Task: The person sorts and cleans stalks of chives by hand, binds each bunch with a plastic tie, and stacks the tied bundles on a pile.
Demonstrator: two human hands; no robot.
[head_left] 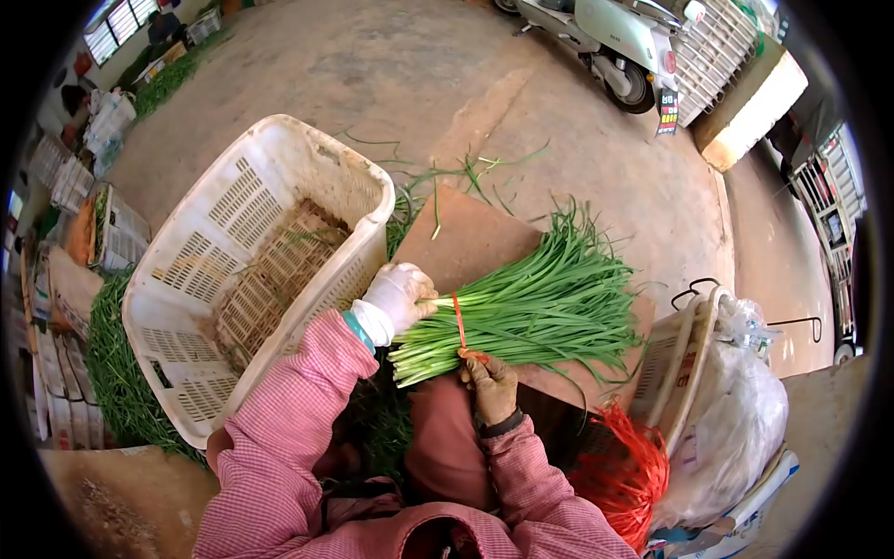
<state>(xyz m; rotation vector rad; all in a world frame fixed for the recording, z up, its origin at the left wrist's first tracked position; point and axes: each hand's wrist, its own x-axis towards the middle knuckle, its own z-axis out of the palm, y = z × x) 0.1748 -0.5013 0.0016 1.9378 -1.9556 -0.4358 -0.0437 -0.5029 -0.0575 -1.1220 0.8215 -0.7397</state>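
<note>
A bunch of long green chives (549, 307) lies across a brown board (475, 233) before me, its pale cut ends to the left. Round the stems runs a red strip (458, 319). My left hand (400, 293), in a white glove, is closed on the stem ends at the upper left of the bunch. Below the bunch my right hand (491, 384), in a stained glove, pinches the red strip close to the stems. What its fingers cover is hidden.
A dirty white plastic crate (270, 252) stands at left, with loose greens (130, 363) behind it. Red strips (626, 475) hang at lower right beside a crate with a clear plastic bag (731, 429). A scooter (619, 42) is parked at the back.
</note>
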